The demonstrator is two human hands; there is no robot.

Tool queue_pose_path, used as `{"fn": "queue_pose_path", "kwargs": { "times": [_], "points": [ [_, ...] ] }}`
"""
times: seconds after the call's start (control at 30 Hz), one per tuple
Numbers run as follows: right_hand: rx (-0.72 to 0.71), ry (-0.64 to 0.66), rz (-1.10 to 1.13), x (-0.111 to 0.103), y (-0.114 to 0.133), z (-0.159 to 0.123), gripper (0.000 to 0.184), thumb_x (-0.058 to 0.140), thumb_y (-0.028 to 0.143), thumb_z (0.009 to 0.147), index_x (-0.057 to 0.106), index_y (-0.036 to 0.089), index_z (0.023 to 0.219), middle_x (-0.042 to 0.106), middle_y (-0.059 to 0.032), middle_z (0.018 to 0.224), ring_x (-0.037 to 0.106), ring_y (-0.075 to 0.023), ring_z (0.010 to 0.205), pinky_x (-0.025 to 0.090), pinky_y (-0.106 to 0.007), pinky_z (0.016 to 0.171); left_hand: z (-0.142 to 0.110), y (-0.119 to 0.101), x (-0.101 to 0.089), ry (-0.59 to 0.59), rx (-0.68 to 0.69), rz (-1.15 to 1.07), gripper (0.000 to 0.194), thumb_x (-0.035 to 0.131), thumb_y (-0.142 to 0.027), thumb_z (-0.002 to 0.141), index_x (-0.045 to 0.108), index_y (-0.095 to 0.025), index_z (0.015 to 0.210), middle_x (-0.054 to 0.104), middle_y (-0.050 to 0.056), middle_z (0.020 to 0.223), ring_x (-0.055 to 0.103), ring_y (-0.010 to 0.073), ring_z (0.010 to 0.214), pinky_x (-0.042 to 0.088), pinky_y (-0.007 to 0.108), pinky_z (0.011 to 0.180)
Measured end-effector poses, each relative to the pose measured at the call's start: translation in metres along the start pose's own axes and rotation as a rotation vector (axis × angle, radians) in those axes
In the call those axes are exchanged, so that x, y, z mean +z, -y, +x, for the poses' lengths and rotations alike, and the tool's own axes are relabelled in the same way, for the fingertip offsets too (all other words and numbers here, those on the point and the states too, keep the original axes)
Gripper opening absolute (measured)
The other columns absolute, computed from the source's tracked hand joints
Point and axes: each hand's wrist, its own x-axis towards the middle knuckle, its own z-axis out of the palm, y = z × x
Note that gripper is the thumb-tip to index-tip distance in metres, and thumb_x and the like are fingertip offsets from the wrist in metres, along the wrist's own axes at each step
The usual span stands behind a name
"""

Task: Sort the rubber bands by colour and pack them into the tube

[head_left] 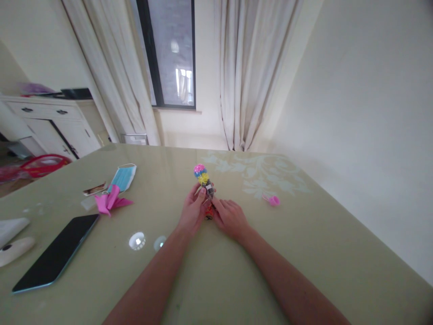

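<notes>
A small bulb-shaped toy (202,174) with pink, blue and yellow bead-like filling stands tilted between my hands, above the middle of the table. My left hand (192,211) is closed around its dark neck, thumb along the near side. At the toy's lower end, the fingers of my right hand (233,219) are bent together and touch it; my fingers partly hide that end. Below the fingers shows an orange-red piece (209,211) with a black loop at its bottom; whether it is joined to the toy I cannot tell. A small pink piece (274,201) lies to the right.
On the left of the glossy green table (287,266) lie a dark tablet (57,253), a pink folded-paper figure (111,200), a blue face mask (123,178) and a white mouse-like object (16,251). A wall (379,135) borders the right edge. Curtains (241,76) hang beyond.
</notes>
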Motion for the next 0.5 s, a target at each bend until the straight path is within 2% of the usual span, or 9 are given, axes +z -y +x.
{"fn": "queue_pose_path", "kwargs": {
  "times": [0.2,0.37,0.5],
  "points": [
    [-0.046,-0.030,-0.012,-0.0026,0.0005,-0.0009,0.042,0.052,0.022,0.103,0.052,0.013,0.144,0.075,-0.0106,0.102,0.068,-0.0226,0.089,0.047,-0.034,0.083,0.0010,-0.0045,-0.0018,-0.018,0.012,-0.018,0.036,0.086,-0.028,0.082,0.072,-0.021,0.115,0.077,0.007,0.119,0.073,0.0162,0.099,0.058,0.027,0.084],
    [0.031,0.034,-0.011,-0.0021,0.0016,0.0009,0.045,0.054,0.025,0.102,0.050,0.008,0.144,0.075,-0.0152,0.109,0.068,-0.0260,0.095,0.050,-0.038,0.085,-0.0051,0.0025,0.0030,0.066,-0.087,-0.029,0.039,0.086,-0.029,0.082,0.071,-0.021,0.117,0.077,0.009,0.118,0.074,0.0206,0.102,0.059,0.033,0.090],
    [0.034,0.048,0.001,-0.0015,0.0020,0.0008,0.048,0.052,0.026,0.103,0.046,0.009,0.148,0.074,-0.0162,0.116,0.069,-0.0264,0.097,0.051,-0.038,0.087,-0.0048,0.0029,0.0031,0.063,-0.079,-0.021,0.039,0.086,-0.029,0.082,0.071,-0.022,0.117,0.078,0.008,0.118,0.074,0.0199,0.101,0.060,0.033,0.090]
  ]
}}
